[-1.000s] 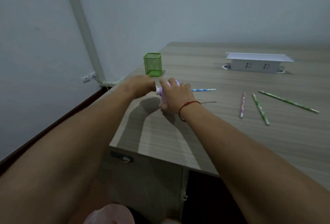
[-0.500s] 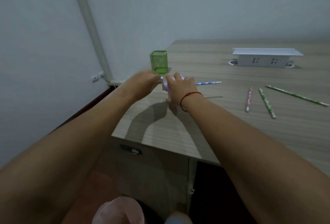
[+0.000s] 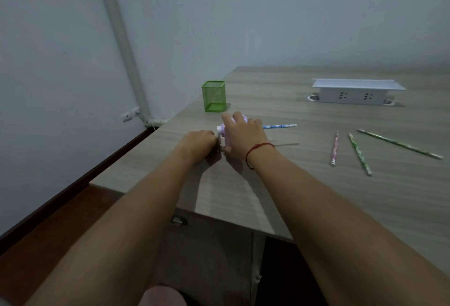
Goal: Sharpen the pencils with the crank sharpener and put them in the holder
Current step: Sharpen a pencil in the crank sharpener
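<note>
The scene is dim and flat, with a cool grey-blue cast. Soft shadows of the forearms fall on the desk [image 3: 316, 196] toward the lower middle of the frame. Wide-angle distortion bends the pipe [image 3: 117, 37] at upper left. Detail is soft throughout.

Holder [image 3: 213, 96] stands behind sharpener [image 3: 225, 132] on desk [image 3: 316, 196]. 3 pencils [image 3: 360, 153] lie right; socket box [image 3: 353, 92] behind them.
</note>
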Demonstrator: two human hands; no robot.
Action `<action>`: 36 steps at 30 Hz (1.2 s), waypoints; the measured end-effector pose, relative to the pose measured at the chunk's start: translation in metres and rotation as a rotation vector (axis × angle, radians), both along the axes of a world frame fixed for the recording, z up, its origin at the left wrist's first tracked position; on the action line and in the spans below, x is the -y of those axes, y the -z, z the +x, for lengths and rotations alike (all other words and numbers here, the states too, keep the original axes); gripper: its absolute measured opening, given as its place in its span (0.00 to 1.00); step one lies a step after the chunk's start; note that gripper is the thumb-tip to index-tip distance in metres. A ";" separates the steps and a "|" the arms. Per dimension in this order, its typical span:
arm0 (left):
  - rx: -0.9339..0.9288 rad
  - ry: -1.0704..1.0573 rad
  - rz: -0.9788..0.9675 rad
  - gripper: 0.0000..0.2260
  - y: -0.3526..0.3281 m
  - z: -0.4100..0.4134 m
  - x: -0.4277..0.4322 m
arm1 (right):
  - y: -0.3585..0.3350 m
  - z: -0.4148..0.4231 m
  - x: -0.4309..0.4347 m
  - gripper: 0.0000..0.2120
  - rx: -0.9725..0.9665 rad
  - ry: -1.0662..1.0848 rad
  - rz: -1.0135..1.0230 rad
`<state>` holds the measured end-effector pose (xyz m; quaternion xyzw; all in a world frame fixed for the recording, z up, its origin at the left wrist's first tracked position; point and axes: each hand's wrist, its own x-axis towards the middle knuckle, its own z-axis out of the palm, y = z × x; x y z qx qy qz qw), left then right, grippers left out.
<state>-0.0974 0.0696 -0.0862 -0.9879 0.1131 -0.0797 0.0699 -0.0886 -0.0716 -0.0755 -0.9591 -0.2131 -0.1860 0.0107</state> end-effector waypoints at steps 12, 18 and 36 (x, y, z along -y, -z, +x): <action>0.144 -0.008 0.026 0.12 0.010 -0.023 0.013 | -0.008 -0.024 0.003 0.33 -0.024 0.044 -0.053; 0.165 0.031 0.006 0.12 0.010 -0.052 0.011 | -0.023 -0.047 0.029 0.45 -0.252 -0.078 0.076; 0.168 -0.076 -0.646 0.14 -0.042 -0.059 0.049 | -0.028 -0.083 0.062 0.18 -0.013 0.073 -0.199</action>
